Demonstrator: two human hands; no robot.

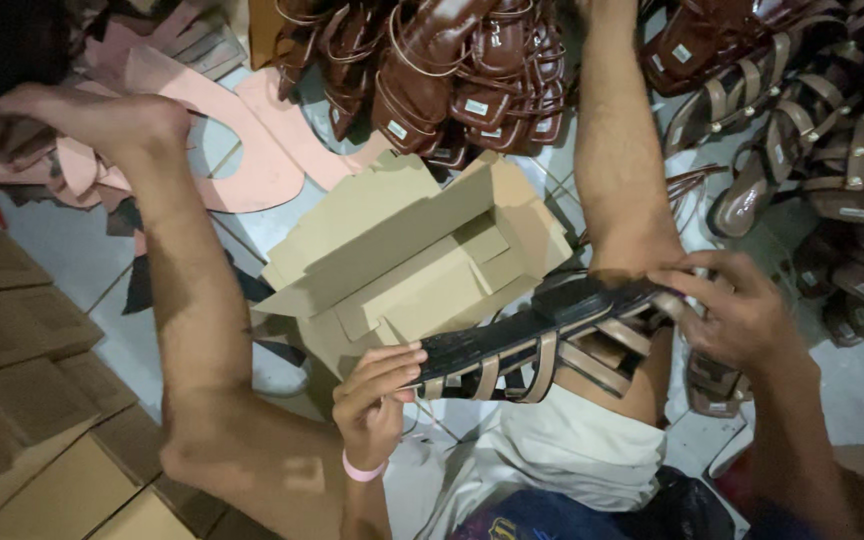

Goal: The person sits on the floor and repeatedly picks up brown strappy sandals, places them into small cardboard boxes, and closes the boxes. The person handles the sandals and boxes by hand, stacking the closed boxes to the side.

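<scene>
Nearest the camera, the left hand (377, 395), a pink band at its wrist, closes its fingers on the toe end of a strappy brown sandal (542, 345) with a dark sole. The right hand (737, 310), at 3 o'clock from it, pinches the heel end, so the sandal is stretched level between the two hands across the person's knee, seemingly to keep the loose straps taut. Just beyond, toward 11 o'clock of the sandal, an open cardboard box (402, 265) sits on the tiled floor (62, 250) with its flaps spread wide; it looks empty inside. Flat cardboard sheets (22, 400) are stacked at 8 o'clock. Farther off, pink cut-out soles (252, 150) lie at 10 o'clock, and at 12 to 2 o'clock brown sandals (452, 80) are heaped in piles.
</scene>
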